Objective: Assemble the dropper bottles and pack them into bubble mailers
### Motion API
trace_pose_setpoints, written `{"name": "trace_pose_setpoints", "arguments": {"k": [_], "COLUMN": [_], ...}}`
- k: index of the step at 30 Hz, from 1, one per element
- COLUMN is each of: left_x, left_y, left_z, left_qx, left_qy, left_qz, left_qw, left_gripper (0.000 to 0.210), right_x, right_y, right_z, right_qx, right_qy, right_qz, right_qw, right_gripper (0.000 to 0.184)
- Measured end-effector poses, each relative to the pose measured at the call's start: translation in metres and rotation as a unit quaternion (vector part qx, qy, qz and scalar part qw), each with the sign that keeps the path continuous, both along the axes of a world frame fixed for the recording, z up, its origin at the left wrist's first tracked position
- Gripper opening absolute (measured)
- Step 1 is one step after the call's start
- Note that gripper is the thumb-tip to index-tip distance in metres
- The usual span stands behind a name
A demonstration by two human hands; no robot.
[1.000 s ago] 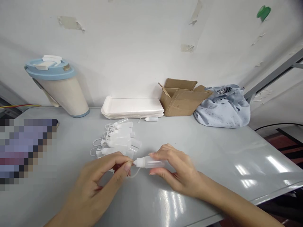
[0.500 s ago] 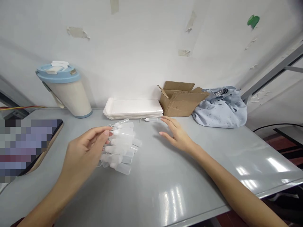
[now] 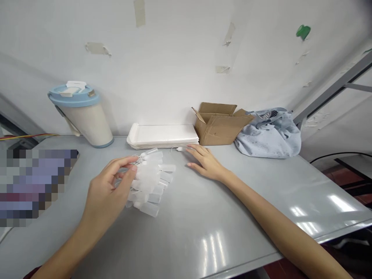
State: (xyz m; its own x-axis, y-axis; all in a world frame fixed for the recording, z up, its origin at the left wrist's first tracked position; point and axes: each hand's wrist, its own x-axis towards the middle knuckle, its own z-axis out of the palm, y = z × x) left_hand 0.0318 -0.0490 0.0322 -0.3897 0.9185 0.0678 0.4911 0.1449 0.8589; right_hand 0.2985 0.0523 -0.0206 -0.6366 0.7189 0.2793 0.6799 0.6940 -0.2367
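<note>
Head view

Left hand [image 3: 108, 190]: thumb and forefinger drawn to a narrow gap at left edge of bottle pile; whether pinching anything, cannot tell; other fingers partly hidden

Right hand [image 3: 205, 162]: palm down, wide, empty, fingers loosely spread and thumb apart; fingertips over body of single bottle, contact or none, cannot tell

Bottle pile [image 3: 148, 177]: small, translucent plastic, pale tops; lying on sides, overlapping, bases mostly rightward; on table [image 3: 247, 236], grey and glossy, beside left hand

Single bottle [image 3: 180, 149]: lying apart from pile, just in front of envelopes; white top and thin loop leftward, body largely under right hand

Envelopes [image 3: 164, 133]: white, stacked flat, near wall [image 3: 174, 77]

Box [image 3: 223, 130]: brown cardboard, flaps raised, just right of envelopes

Bag [image 3: 270, 135]: pale blue cloth, crumpled, right of box

Cup [image 3: 87, 122]: cream, blue lid, standing well left of envelopes

Flat device [image 3: 43, 178]: pixelated, far left

Wall: white, torn tape [image 3: 97, 48], green scrap [image 3: 303, 32] at upper right
</note>
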Motion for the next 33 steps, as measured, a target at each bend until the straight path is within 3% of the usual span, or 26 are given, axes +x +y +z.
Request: {"name": "trace_pose_setpoints", "arguments": {"k": [5, 22, 28, 33], "left_x": [0.007, 0.011, 0.012, 0.012], "left_y": [-0.006, -0.009, -0.013, -0.018], "left_z": [0.003, 0.001, 0.005, 0.007], "left_qx": [0.007, 0.016, 0.021, 0.024], "left_qy": [0.021, 0.026, 0.041, 0.06], "left_qz": [-0.004, -0.029, -0.012, -0.028], "left_qw": [1.0, 0.999, 0.999, 0.998], "left_gripper": [0.029, 0.033, 0.029, 0.03], "right_x": [0.0, -0.001, 0.012, 0.015], "right_y": [0.001, 0.001, -0.013, -0.026], "right_z": [-0.002, -0.002, 0.002, 0.015], "right_qx": [-0.007, -0.034, -0.045, -0.027], "right_qy": [-0.003, 0.071, 0.078, 0.096], "right_qz": [0.002, -0.004, -0.012, -0.03], "right_qw": [1.0, 0.997, 0.996, 0.995], "right_gripper": [0.049, 0.018, 0.011, 0.02]}}
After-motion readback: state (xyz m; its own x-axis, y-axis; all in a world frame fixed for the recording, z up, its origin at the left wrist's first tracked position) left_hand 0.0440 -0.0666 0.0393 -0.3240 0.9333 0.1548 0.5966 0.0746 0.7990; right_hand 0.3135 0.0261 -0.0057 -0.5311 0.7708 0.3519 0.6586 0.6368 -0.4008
